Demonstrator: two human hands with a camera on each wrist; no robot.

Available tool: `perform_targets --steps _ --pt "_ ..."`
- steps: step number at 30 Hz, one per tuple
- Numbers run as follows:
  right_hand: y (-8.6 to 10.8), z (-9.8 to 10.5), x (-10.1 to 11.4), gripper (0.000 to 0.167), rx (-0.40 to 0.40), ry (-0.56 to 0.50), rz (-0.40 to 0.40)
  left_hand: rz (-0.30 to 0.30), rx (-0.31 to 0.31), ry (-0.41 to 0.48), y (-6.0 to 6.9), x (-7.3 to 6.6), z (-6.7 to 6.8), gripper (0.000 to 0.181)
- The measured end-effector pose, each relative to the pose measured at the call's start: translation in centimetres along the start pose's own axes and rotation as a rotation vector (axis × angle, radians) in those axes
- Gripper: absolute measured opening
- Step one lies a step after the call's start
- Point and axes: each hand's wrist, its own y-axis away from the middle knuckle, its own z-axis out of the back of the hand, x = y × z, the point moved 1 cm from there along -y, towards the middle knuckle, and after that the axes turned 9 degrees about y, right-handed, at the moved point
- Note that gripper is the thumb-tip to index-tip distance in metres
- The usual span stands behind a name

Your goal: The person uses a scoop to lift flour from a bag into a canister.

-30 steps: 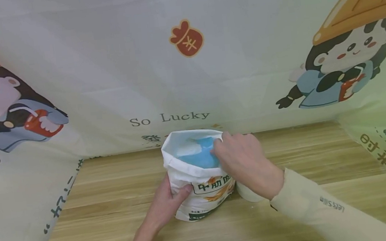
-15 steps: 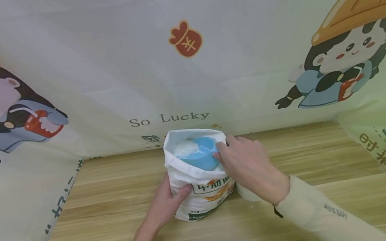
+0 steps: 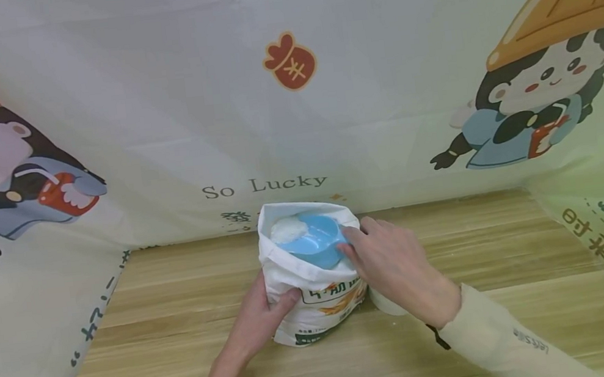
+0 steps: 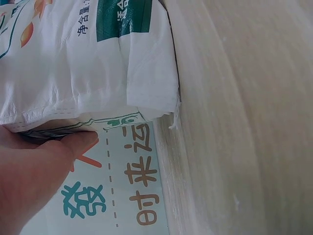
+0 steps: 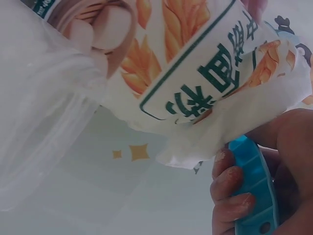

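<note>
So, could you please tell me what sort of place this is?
Probably a small indoor workspace set up like a booth: a wood-grain tabletop, printed sheeting behind it and on both sides, and an open white bag.

Above my right fingers [image 5: 234, 208] the way up lies open; close to their left, the bag [image 3: 318, 322] obstructs, and beneath them a pale container [image 3: 388, 303] limits my descent. Ahead, printed cloth [image 3: 410, 109] bounds reach. Leftward of my left fingers [image 4: 80, 142], passage over the counter [image 3: 155, 320]; rightward, the bag's wall.
</note>
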Motion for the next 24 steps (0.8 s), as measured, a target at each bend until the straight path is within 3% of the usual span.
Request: perform_targets --steps 17,24 --pt "0.9 -0.8 -0.8 0.024 -0.111 -0.111 0.004 0.027 -0.014 -0.013 0.0 -0.1 -0.1 0.052" --pt "1.0 -0.7 -1.1 0.025 -0.096 -0.153 -0.004 0.035 -0.017 -0.004 0.0 0.0 0.0 0.052"
